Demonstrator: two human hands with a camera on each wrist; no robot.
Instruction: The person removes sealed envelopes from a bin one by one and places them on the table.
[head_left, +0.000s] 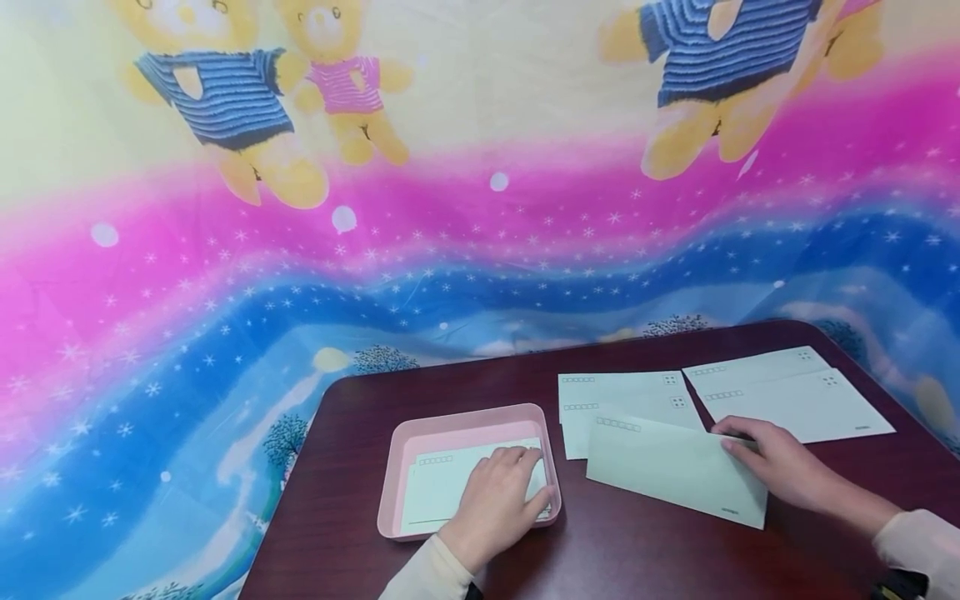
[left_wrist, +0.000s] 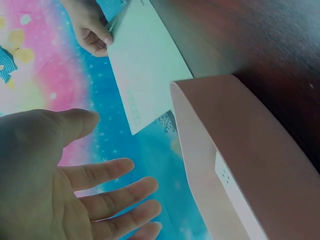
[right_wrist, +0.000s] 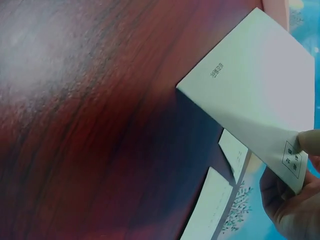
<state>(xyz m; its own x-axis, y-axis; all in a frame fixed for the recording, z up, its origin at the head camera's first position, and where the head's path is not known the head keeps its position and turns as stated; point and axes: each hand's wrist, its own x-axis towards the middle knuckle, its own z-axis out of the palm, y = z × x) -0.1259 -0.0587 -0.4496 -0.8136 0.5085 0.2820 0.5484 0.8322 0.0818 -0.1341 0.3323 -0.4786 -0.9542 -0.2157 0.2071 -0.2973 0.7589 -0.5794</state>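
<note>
Hands: right point(head_left: 780, 463) pinches envelope point(head_left: 667, 468) (partly hiding others point(head_left: 630, 402)); left point(head_left: 499, 493) above pink tray point(head_left: 465, 432).

A dark reddish-brown, glossy wood-grained table point(head_left: 637, 558) with rounded far corners bears everything; towards its nine o'clock sits a pink, shallow, rectangular tray with rounded corners point(head_left: 472, 429); at twelve o'clock lie two overlapping pale rectangular paper envelopes point(head_left: 626, 404), printed with small squares, partly hidden; at two o'clock, angled, lies a second overlapping pair of envelopes point(head_left: 802, 404).
</note>
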